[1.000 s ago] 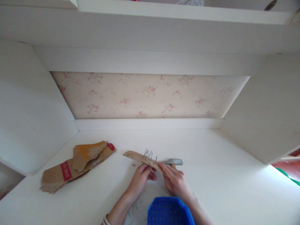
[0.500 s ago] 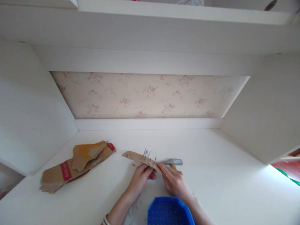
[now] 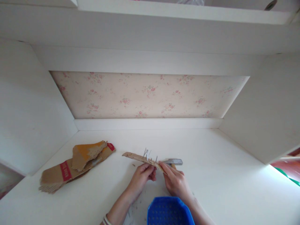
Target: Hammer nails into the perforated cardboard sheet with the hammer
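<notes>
Between my hands, a strip of brown cardboard [image 3: 133, 156] is held tilted above the white tabletop. Several thin metal nails [image 3: 147, 154] stick up through it, with one nail [image 3: 156, 159] apart on the right. My left hand [image 3: 142, 176] is closed near the nails at the strip's lower edge; its fingertips are partly hidden under the cardboard. On the strip's right end, my right hand [image 3: 174, 181] grips with thumb and fingers. Just behind the right hand lies a hammer [image 3: 177, 162], its metal head showing and most of its handle covered.
A blue plastic basket [image 3: 170, 201] stands at the front edge between my forearms. Torn cardboard pieces [image 3: 53, 176] with red tape lie at the left. Small scraps [image 3: 133, 206] dot the tabletop beside the basket. White side panels and an overhead shelf [image 3: 150, 31] enclose the surface.
The strip has tilted slightly, and its nails have shifted a little to the right. My right fingers have moved slightly along its end. The basket, hammer and torn cardboard stay put.
</notes>
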Motion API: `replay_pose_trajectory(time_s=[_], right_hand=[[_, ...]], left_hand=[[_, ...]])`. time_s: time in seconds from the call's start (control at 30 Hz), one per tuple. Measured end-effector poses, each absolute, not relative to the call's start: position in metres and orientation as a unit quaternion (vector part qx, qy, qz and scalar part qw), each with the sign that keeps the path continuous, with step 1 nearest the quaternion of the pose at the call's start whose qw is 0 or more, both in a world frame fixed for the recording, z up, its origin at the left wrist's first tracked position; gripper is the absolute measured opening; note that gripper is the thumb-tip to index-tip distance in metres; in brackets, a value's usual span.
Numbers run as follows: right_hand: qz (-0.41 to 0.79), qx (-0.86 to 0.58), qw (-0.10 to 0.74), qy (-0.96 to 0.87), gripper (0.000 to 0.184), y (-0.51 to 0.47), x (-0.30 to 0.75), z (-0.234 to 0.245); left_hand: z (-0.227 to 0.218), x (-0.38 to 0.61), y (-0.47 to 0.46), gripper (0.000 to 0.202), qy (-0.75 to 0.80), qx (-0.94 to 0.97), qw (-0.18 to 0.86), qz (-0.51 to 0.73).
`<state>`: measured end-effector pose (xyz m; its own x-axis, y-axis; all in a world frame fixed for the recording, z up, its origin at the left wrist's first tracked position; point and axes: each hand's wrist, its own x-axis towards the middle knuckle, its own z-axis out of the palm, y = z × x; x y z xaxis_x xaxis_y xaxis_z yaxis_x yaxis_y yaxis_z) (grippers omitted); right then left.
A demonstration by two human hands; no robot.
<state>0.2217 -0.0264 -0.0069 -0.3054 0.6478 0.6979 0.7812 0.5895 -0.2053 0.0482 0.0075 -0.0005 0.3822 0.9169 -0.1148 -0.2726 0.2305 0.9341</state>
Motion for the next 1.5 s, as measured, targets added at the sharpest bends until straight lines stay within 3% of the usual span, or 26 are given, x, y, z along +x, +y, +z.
replay_pose_trajectory(time_s=[0.5,0.6,0.83,1.0,1.2,1.4,1.5], right_hand=[[-0.096,-0.541,0.437,-0.712,0.031,-0.025,0.225,-0.012],[-0.082,-0.55,0.445,-0.702,0.028,-0.024,0.225,-0.012],[-0.04,-0.519,0.422,-0.742,0.032,-0.024,0.225,-0.015],[-0.028,-0.495,0.396,-0.773,0.038,-0.025,0.226,-0.018],[-0.048,-0.476,0.391,-0.786,0.039,-0.025,0.226,-0.015],[-0.066,-0.467,0.397,-0.787,0.042,-0.024,0.224,-0.009],[-0.076,-0.465,0.4,-0.787,0.048,-0.023,0.225,-0.008]], left_hand=[[0.0,0.048,0.007,0.046,0.409,0.555,0.625,0.366],[0.001,0.046,0.008,0.044,0.462,0.597,0.551,0.356],[0.006,0.024,0.006,0.025,0.584,0.709,0.262,0.294],[0.004,0.024,0.003,0.028,0.606,0.739,0.163,0.246],[0.002,0.026,0.003,0.024,0.607,0.737,0.134,0.264],[0.006,0.022,0.004,0.015,0.608,0.685,0.185,0.356],[0.005,0.021,0.002,0.022,0.609,0.644,0.21,0.413]])
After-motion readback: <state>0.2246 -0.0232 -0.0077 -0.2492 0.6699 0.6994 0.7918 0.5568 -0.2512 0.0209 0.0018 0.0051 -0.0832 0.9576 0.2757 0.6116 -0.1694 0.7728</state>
